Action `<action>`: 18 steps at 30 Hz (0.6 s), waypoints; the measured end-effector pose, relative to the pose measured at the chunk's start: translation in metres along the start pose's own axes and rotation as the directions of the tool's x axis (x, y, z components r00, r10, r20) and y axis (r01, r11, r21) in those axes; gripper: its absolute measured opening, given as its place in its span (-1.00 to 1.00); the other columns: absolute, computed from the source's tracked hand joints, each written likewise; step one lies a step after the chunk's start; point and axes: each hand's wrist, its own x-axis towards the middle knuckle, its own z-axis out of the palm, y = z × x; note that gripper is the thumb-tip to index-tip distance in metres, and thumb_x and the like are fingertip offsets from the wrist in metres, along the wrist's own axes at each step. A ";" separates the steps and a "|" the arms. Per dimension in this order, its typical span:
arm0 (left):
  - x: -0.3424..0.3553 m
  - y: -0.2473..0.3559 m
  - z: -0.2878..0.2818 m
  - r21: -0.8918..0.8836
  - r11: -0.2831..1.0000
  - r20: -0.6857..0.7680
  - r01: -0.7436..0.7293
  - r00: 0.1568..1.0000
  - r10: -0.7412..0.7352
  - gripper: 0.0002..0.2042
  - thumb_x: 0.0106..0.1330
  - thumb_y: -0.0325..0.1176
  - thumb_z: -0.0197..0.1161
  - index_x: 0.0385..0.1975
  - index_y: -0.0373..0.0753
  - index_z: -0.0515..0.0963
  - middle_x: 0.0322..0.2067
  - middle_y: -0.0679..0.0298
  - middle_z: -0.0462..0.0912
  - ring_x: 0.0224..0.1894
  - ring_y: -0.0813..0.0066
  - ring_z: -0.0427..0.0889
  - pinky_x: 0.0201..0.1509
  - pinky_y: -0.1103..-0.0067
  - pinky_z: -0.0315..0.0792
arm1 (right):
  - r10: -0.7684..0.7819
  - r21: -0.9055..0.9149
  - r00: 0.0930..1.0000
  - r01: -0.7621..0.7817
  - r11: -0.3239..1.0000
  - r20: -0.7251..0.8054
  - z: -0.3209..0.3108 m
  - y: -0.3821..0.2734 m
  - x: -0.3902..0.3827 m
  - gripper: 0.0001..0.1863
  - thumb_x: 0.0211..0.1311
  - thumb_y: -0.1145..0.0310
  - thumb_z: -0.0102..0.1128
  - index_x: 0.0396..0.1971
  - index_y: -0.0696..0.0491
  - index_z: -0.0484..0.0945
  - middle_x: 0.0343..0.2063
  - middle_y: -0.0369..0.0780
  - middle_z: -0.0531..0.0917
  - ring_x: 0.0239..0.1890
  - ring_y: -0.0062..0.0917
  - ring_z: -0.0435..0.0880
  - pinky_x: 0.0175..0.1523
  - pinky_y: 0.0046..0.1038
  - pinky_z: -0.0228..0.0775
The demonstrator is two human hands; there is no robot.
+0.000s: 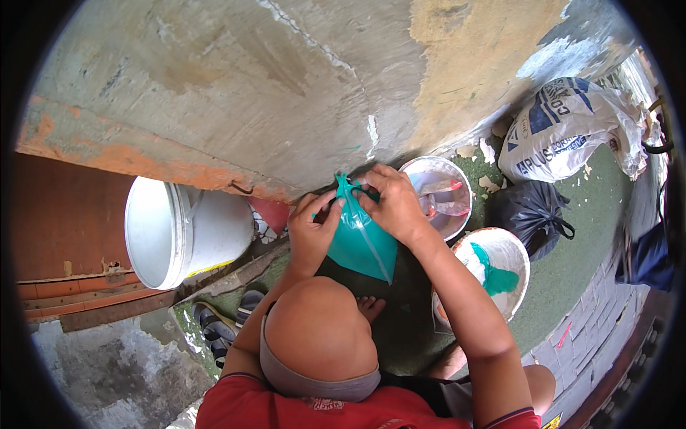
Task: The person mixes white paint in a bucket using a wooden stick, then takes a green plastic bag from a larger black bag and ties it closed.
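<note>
A plastic bag (363,243) full of green paint hangs between my hands in front of the wall, its lower corner pointing down toward me. My left hand (314,223) has its fingers closed around the left side of the bag's gathered neck, with a small green smear on a finger. On the other side, my right hand (394,204) pinches the neck, thumb and fingers curled together. Just beyond my right hand stands a white bucket (464,179) with murky liquid and tools inside. Under my right forearm is a paint-splashed bucket (525,275) with green paint in it.
The cracked, patchy wall (286,93) rises close ahead. A large white bucket (221,229) lies on its side at left. Sandals (213,323) rest nearby. A white-and-blue sack (564,132) and a tied black bag (525,211) sit at right on the green floor covering (589,207).
</note>
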 end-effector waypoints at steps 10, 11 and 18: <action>-0.002 -0.005 0.003 -0.044 0.991 -0.064 0.124 0.990 -0.127 -0.80 0.19 -0.48 0.41 -0.20 -0.33 0.68 -0.62 0.35 0.51 -0.57 0.71 0.40 -0.53 0.67 0.30 | 0.036 0.059 0.997 -0.032 0.998 -0.065 0.015 0.004 0.004 -0.83 0.02 0.41 0.33 -0.35 0.06 0.60 -0.36 -0.22 0.59 -0.17 -0.31 0.59 -0.06 -0.29 0.30; -0.003 -0.006 0.001 -0.038 0.992 -0.059 0.124 0.990 -0.126 -0.80 0.19 -0.47 0.41 -0.20 -0.33 0.68 -0.62 0.35 0.51 -0.57 0.71 0.40 -0.53 0.67 0.30 | 0.046 0.077 0.997 -0.041 0.996 -0.062 0.015 0.004 0.004 -0.83 0.02 0.41 0.33 -0.35 0.06 0.60 -0.37 -0.22 0.59 -0.18 -0.31 0.59 -0.06 -0.29 0.30; -0.005 -0.006 -0.004 -0.014 0.991 -0.015 0.133 0.991 -0.133 -0.77 0.16 -0.46 0.44 -0.18 -0.32 0.68 -0.62 0.38 0.46 -0.58 0.73 0.36 -0.53 0.68 0.28 | 0.065 0.066 0.996 -0.061 0.996 -0.054 0.008 0.002 0.000 -0.82 0.00 0.40 0.35 -0.36 0.08 0.59 -0.39 -0.20 0.59 -0.21 -0.30 0.60 -0.07 -0.27 0.32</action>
